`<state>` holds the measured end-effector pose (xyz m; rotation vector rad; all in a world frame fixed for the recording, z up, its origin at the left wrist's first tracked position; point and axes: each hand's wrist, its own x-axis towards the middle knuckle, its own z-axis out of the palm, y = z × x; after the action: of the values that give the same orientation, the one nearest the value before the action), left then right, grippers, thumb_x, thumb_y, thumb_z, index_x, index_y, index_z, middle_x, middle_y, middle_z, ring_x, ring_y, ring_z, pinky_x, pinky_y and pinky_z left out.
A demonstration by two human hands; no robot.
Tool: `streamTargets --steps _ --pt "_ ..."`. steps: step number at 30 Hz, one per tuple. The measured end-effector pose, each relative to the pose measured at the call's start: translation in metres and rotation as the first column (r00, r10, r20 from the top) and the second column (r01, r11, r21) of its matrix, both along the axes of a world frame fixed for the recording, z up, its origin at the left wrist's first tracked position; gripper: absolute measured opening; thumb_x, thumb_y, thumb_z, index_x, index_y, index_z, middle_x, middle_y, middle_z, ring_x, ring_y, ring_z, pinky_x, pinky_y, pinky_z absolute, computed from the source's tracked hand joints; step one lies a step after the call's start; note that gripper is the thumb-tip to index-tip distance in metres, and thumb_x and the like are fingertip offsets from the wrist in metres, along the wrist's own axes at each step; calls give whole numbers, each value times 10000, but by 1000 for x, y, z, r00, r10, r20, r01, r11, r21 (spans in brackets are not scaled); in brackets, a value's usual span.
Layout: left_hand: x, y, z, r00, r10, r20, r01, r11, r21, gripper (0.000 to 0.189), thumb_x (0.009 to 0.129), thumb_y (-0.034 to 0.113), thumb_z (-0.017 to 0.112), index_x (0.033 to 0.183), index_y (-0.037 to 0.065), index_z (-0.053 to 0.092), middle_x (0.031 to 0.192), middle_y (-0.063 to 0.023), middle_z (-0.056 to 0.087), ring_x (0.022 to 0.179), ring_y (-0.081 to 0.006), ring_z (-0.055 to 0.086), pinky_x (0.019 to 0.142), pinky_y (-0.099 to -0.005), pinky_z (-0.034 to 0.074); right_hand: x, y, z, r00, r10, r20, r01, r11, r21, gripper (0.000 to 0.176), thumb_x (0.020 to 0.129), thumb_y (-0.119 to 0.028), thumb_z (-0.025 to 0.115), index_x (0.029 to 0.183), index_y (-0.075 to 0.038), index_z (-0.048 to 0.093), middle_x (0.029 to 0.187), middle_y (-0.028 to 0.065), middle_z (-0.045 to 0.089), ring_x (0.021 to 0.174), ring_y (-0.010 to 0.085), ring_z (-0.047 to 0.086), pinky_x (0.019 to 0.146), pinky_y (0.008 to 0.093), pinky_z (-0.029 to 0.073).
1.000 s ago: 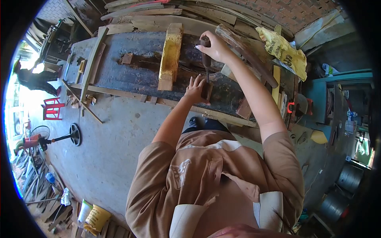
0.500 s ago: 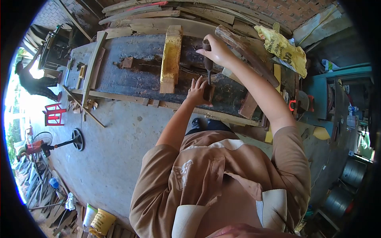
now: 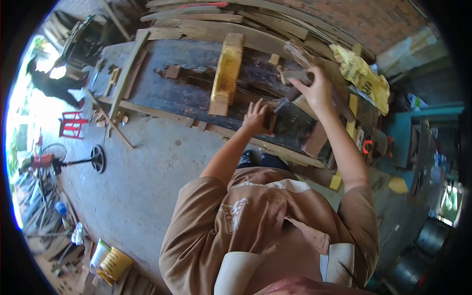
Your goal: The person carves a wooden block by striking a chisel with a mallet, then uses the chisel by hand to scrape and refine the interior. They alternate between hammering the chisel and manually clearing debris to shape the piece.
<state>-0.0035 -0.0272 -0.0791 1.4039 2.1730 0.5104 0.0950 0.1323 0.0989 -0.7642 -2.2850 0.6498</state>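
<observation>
Head view: the person's left hand (image 3: pixel 255 118) lies flat on a small dark wood piece (image 3: pixel 270 121), with its fingers spread out. The wood piece sits close to the near edge of the long dark tabletop (image 3: pixel 162 93), toward its right end. The right hand (image 3: pixel 315 89) is up and to the right of it, closer to the far edge. Its fingers are curled tight around a dark tool (image 3: pixel 294 77). I cannot tell what kind of tool it is. The two hands are near each other but do not touch.

A yellow wood block (image 3: pixel 226 73) lies across the tabletop, just left of the left hand. A yellow bag (image 3: pixel 361 73) sits past the right end of the tabletop, by the brick wall (image 3: pixel 354 14). On the floor to the left stand a red stool (image 3: pixel 73 125) and a fan (image 3: pixel 93 160). Another person (image 3: pixel 49 81) is far off beyond the left end.
</observation>
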Motion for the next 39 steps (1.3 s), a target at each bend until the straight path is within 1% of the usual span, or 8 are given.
streamTargets --steps 2,4,6,12,14,21,23,39 --pt "4 -1 -2 999 42 7 -42 999 21 1174 348 494 846 1329 133 312 1430 -139 178 1286 -467 161 979 -560 312 3 0 -3 998 -3 -62 6 999 41 464 644 -354 779 832 -20 518 694 141 568 608 296 563 585 350 460" --pt "7 -1 -6 997 72 8 -73 996 45 1183 349 504 843 1335 147 295 1435 -133 164 1297 -464 133 969 -567 318 4 -1 -3 999 -5 -49 12 990 140 444 655 -344 770 825 -23 515 704 147 569 621 319 559 585 360 455" --pt "12 0 -4 994 111 -4 -111 994 9 1179 359 523 833 1337 153 289 1427 -134 178 1295 -461 144 967 -569 318 4 -6 3 1000 -9 9 8 993 115 415 678 -333 754 807 -22 511 729 154 580 662 339 569 592 377 453" --pt "19 -2 10 987 147 -66 -151 986 -69 1177 378 600 785 1335 119 295 1360 -122 274 1295 -396 200 954 -513 339 2 -13 17 993 79 83 -87 991 102 421 743 -366 684 958 -27 555 892 201 609 814 365 589 682 398 460" --pt "22 -1 14 982 156 -107 -165 984 -75 1174 383 620 770 1326 97 305 1330 -117 306 1271 -355 250 947 -475 345 2 -18 28 973 92 211 -97 995 13 403 734 -322 698 945 -23 530 862 190 600 797 363 580 676 401 450" --pt "29 -3 17 967 232 -105 -242 966 -89 1164 397 611 772 1325 98 292 1314 -133 304 1240 -326 283 928 -461 354 6 -15 14 981 177 83 -184 979 83 345 706 -216 716 857 -16 479 749 175 546 674 360 544 618 416 431" --pt "31 -3 16 963 246 -107 -255 963 -89 1165 397 609 772 1325 99 287 1316 -136 300 1241 -327 282 927 -463 355 7 -20 17 979 157 129 -153 987 -44 341 715 -228 709 866 -22 483 759 184 556 682 359 554 606 413 435" --pt "34 -6 25 950 274 -149 -289 953 -89 1137 413 667 736 1292 78 320 1249 -121 358 1188 -291 339 910 -418 378 23 -21 4 991 120 53 -124 989 78 318 738 -244 696 849 -28 490 685 177 550 625 353 557 560 400 435"
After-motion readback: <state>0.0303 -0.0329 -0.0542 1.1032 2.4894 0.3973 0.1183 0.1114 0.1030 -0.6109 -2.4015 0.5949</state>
